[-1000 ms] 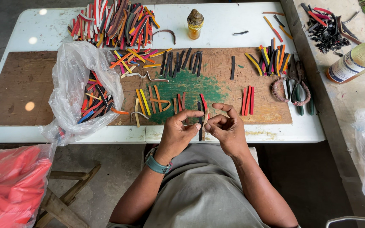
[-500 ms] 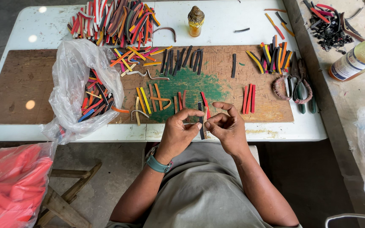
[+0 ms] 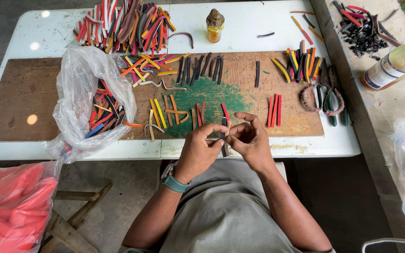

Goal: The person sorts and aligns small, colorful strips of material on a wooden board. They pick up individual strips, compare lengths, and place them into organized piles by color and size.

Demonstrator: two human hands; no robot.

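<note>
rubbery-looking and thin, the dark strip (image 3: 223,136) is standing almost upright between both hands, low in the middle of the frame, just over the near edge of the white table (image 3: 268,28). the left hand (image 3: 198,152) is pinching it with thumb and forefinger from the left side, and the right hand (image 3: 249,143) is curling round it from the right, fingertips closing on the same piece. it looks light and bendy, likely a bit grippy rather than slick, so a fingertip pinch near the middle seems enough. a red strip (image 3: 225,111) is lying on the wooden board (image 3: 19,98) just above the hands. a clear bag (image 3: 78,84) of coloured strips is sitting at left.
</note>
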